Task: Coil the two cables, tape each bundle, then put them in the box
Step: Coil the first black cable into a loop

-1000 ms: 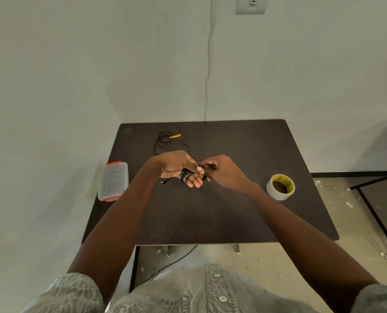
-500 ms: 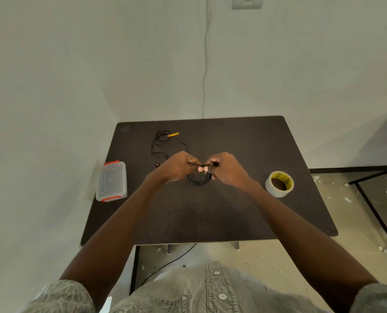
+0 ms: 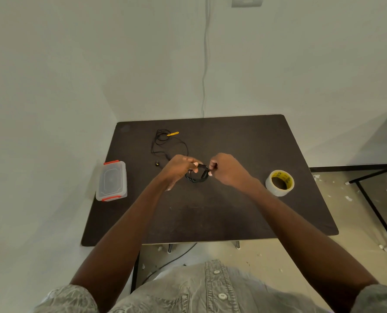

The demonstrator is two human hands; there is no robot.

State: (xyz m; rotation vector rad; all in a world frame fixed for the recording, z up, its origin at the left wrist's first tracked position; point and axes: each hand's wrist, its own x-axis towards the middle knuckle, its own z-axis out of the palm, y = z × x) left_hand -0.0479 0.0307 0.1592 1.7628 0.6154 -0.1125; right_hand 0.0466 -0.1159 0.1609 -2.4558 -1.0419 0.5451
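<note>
Above the middle of the dark table (image 3: 210,218), a small black cable coil (image 3: 195,177) was held between both hands. It was pinched on its left by the left hand (image 3: 180,169) and on its right by the right hand (image 3: 224,169), fingers curled, probably so the loops would not spring apart. The tape roll (image 3: 279,182) was set near the right hand, within reach for binding. The lidded box (image 3: 111,181) was kept at the left edge. Farther back, the second cable (image 3: 163,143) lay loose, uncoiled.

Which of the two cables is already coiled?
The black cable held between both hands, wound into a small ring. The other cable, with the yellow tie, lies loose at the table's far left.
</note>
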